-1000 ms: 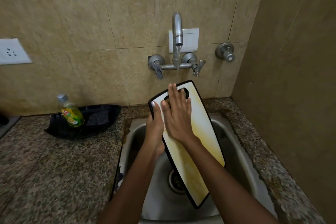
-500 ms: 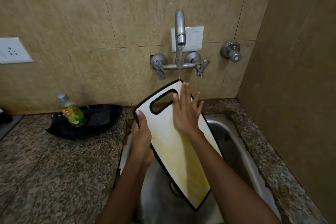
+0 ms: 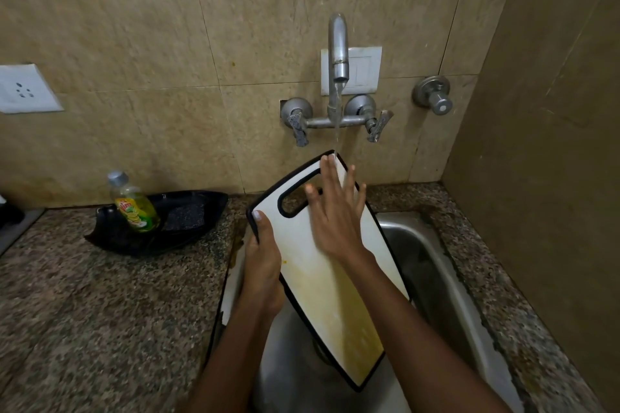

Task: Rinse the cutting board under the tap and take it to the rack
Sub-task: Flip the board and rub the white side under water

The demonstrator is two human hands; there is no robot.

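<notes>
Nearest the camera, two bare forearms are seen reaching forward over a stainless steel sink [image 3: 446, 265]. A white cutting board [image 3: 322, 282] with a black rim is held tilted above the basin, its lower corner nearest the viewer and its handle end raised toward the wall. Yellowish staining is noted across the lower and middle part of its face.

The left hand [image 3: 263, 265] is wrapped around the board's left edge, with the thumb laid on the white face just below the upper left corner; the board is gripped there. The right hand [image 3: 337, 211] is laid flat on the upper face, fingers straight and slightly spread, pressed against the surface beside the handle slot [image 3: 295, 199]. The fingertips [image 3: 327, 163] are reached by the water at the board's top edge.

The sink is set into a speckled granite desk [image 3: 110, 305]. On the desk to the left, a black tray [image 3: 188, 228] is seen, with a dark scrub pad [image 3: 186, 213] in it and a bottle of green dish liquid [image 3: 136, 206] leaning at its left end.

Farther back, a wall-mounted tap [image 3: 338, 54] is observed running, a thin stream [image 3: 336, 131] falling onto the board's top edge. A white switch plate [image 3: 364, 70] is fixed behind the spout, a round valve [image 3: 434, 99] to its right, and a white socket [image 3: 25, 89] at far left on the beige tiled wall [image 3: 167, 43].
</notes>
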